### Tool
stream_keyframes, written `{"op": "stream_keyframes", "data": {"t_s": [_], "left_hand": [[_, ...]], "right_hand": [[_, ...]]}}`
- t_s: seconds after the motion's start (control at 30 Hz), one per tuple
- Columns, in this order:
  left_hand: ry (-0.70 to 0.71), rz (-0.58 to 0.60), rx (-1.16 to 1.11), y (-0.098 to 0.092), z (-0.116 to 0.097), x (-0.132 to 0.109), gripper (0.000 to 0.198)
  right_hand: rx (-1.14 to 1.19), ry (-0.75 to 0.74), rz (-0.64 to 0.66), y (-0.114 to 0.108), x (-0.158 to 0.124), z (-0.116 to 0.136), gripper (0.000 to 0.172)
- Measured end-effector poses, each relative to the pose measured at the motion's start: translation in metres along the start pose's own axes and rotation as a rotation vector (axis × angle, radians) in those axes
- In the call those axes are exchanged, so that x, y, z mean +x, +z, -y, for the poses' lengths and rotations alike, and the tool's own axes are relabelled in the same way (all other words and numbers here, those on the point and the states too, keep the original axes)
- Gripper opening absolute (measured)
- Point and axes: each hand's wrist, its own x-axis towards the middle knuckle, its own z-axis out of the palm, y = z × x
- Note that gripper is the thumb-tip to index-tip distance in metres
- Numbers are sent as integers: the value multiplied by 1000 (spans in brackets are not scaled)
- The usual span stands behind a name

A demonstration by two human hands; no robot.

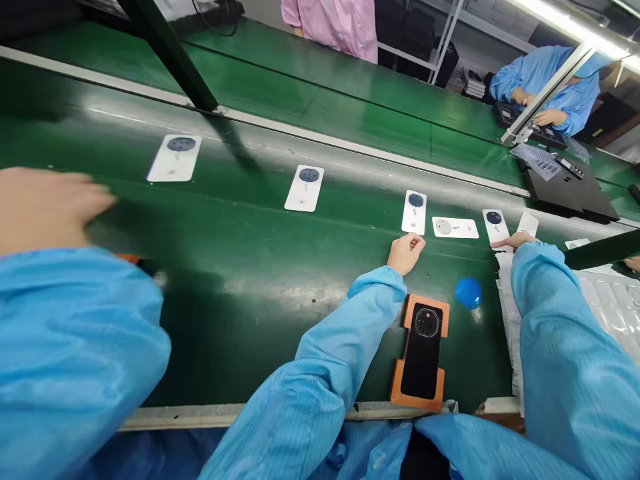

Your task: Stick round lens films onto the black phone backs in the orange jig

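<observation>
The white card (497, 229) with the dark disc lies flat on the green bench (260, 267), its lower end under the outstretched finger of my right hand (519, 241); whether those fingers pinch it or merely press on it, I cannot tell. My left hand (407, 253) has its fingertips drawn together right at the lower edge of a second upright card (414, 212), and I cannot see whether anything is caught between them. Between these two, a card turned sideways (456, 228) shows a pale disc, touched by neither hand. Just past my right hand lies another white piece (529, 223), partly hidden. Nearer my body, between my forearms, a black phone (421, 363) sits in an orange holder (419, 403), with a round blue object (469, 293) beside it. Farther left lie two more cards, one nearer (305, 189) and one well apart (175, 160), by a co-worker's blurred hand (47, 208).
</observation>
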Motion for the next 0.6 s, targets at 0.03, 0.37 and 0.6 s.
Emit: {"op": "stream_keyframes", "data": {"t_s": [0.03,0.37,0.6], "left_hand": [[9,1,20,0,-1,0,11],[631,120,564,9,-33,-20,51],[38,91,209,17,0,-30,30]], "right_hand": [[-38,-10,9,-1,2,0,58],[-404,-537,163,-27,-112,136,20],[-490,30,-144,-100,-172,52,27]]}}
